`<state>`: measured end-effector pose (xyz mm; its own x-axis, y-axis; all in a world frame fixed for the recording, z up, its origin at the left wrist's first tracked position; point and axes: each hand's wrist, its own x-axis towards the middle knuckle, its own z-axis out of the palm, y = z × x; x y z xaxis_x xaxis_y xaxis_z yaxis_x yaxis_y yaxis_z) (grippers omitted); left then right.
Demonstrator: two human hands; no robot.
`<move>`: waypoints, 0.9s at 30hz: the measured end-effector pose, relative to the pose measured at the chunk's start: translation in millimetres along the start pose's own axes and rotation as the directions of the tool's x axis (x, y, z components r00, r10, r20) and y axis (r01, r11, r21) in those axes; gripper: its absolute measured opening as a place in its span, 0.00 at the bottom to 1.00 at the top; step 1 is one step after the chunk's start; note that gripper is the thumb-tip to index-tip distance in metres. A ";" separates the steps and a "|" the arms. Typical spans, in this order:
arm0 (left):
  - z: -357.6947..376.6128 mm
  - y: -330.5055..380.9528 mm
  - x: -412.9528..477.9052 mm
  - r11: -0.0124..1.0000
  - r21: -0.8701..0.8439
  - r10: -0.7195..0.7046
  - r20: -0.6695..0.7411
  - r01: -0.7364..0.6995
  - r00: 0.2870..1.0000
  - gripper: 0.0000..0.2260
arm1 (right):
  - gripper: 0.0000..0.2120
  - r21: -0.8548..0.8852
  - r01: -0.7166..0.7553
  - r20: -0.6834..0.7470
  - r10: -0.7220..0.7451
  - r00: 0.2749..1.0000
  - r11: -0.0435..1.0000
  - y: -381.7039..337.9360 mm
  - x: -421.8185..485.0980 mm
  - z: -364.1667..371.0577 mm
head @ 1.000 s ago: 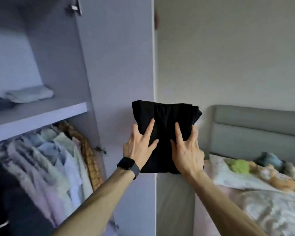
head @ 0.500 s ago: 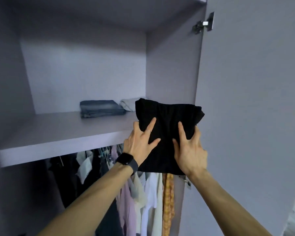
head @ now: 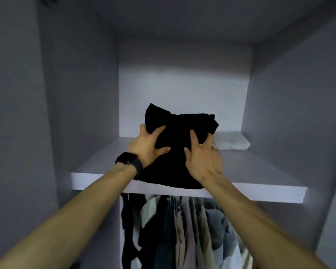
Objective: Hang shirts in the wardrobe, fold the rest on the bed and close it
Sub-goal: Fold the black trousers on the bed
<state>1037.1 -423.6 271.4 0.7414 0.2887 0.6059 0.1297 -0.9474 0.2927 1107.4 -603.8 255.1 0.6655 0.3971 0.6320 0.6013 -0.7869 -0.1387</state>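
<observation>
A folded black garment (head: pixel 177 152) is held over the wardrobe shelf (head: pixel 260 188), its near edge hanging past the shelf's front lip. My left hand (head: pixel 147 147), with a black watch on the wrist, grips the garment's left side. My right hand (head: pixel 201 160) grips its right side, thumb on top. The far part of the garment is tipped up toward the back wall. Whether its underside touches the shelf is hidden.
A folded white cloth (head: pixel 231 142) lies at the back right of the shelf. Below the shelf hang several shirts (head: pixel 192 230) in pale and dark colours. Grey wardrobe walls (head: pixel 81 94) close in on both sides.
The view swung from the bed and door to face the wardrobe. Both hands carried the black garment forward and left over the shelf. The folded jeans seen earlier are now hidden behind it.
</observation>
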 end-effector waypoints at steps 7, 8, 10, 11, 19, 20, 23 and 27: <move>-34.2 -110.2 -3.1 0.942 0.196 -0.306 0.159 0.274 0.939 0.35 | 0.28 0.036 0.188 0.188 -0.192 0.963 0.981 -110.6 45.2 56.7; -34.0 -121.4 -1.6 0.933 0.205 -0.336 0.202 0.296 0.920 0.35 | 0.27 0.047 0.179 0.232 -0.185 0.955 0.983 -119.0 49.2 62.8; -35.2 -141.8 2.0 0.919 0.197 -0.387 0.293 0.341 0.874 0.36 | 0.25 0.049 0.162 0.325 -0.169 0.930 0.986 -133.0 60.7 73.6; -36.8 -151.4 3.6 0.908 0.191 -0.417 0.329 0.373 0.847 0.37 | 0.24 0.046 0.154 0.367 -0.160 0.916 0.987 -139.1 66.1 78.4; -39.0 -130.5 -17.9 0.883 0.427 -0.289 0.164 0.196 0.943 0.25 | 0.29 0.181 0.065 0.270 -0.113 0.956 0.981 -128.3 53.8 75.1; -33.4 -122.5 -29.1 0.900 0.395 -0.242 0.096 0.187 0.965 0.24 | 0.28 0.206 0.113 0.171 -0.149 0.974 0.972 -127.4 44.0 74.5; -10.6 -104.2 -58.7 0.921 0.326 -0.245 0.069 0.210 0.967 0.24 | 0.25 0.193 0.186 0.164 -0.218 0.962 0.963 -121.0 12.2 86.7; 0.0 -110.8 -56.3 0.910 0.337 -0.281 0.076 0.240 0.957 0.24 | 0.26 0.211 0.218 0.241 -0.267 0.933 0.953 -111.8 14.5 101.3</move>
<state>981.0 -335.0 204.8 0.7228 0.5315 0.4416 0.5182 -0.8397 0.1623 1094.6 -462.3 202.5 0.5672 0.6945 0.4426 0.8113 -0.5637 -0.1553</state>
